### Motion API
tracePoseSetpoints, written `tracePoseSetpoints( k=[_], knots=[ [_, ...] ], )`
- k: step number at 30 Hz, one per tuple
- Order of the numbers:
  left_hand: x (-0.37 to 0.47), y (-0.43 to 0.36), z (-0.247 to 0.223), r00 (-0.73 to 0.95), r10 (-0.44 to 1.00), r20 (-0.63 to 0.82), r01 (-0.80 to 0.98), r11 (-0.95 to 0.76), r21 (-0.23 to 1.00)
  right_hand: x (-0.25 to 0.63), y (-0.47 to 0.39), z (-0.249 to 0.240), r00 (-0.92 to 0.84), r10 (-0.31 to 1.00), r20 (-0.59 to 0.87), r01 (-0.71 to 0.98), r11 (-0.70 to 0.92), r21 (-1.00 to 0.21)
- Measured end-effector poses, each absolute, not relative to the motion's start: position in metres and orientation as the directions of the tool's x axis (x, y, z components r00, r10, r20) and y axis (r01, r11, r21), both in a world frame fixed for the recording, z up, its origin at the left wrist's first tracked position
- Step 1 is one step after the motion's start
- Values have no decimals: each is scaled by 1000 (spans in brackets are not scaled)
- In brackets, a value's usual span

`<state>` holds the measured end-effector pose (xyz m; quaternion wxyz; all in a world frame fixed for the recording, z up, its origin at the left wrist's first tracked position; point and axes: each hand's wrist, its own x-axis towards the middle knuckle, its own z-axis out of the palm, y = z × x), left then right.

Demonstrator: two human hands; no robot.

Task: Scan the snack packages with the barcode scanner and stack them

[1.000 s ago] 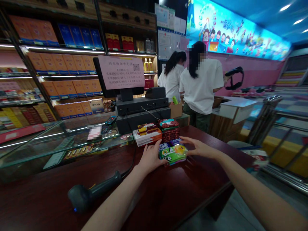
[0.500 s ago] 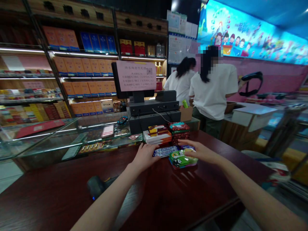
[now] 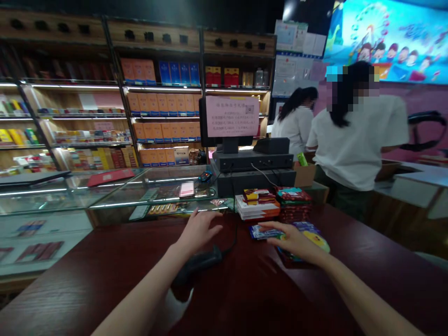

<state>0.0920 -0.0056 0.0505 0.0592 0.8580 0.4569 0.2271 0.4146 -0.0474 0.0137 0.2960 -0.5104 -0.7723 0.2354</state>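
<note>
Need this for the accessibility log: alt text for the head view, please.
On a dark red counter, the right hand rests flat on a pile of colourful snack packets while the open left hand hovers above a black barcode scanner. Behind stand stacked boxes, a till and two people in white shirts.

A shop: stocked shelves (image 3: 157, 107), glass counter (image 3: 105, 196), till (image 3: 252, 161).

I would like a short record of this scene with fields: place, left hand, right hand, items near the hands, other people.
place: shop counter, dark red wooden counter top
left hand: open, fingers spread, above the handheld scanner, holding nothing
right hand: open, flat on the colourful snack packets
near items: stacked boxes; cash register
other people: two people in white shirts, backs turned
</note>
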Motion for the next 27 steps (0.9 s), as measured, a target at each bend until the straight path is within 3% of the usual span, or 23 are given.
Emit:
tracePoseSetpoints(
  k=[4, 9, 13, 17, 22, 27],
  knots=[
    [49, -4, 42, 330, 799, 503, 752, -544, 371, 383, -38, 13, -346, 894, 286, 629, 447, -637],
    [-10, 3, 20, 112, 757, 643, 763, -481, 433, 343, -21, 27, -367, 741, 563, 623, 645, -442],
    [-54, 10, -11, 27, 781, 624, 830, -366, 422, 309, -13, 50, -323, 553, 768, 654, 717, -241],
    [-81, 18, -50, -52, 830, 555, 879, -226, 420, 278, -14, 71, -332, 336, 881, 645, 762, -48],
    [-81, 24, -67, -42, 867, 496, 892, -191, 410, 252, -20, 80, -316, 187, 930, 659, 748, 74],
    [-74, 24, -63, 9, 872, 490, 893, -228, 388, 246, -24, 81, -344, 149, 927, 649, 751, 120]
  ],
)
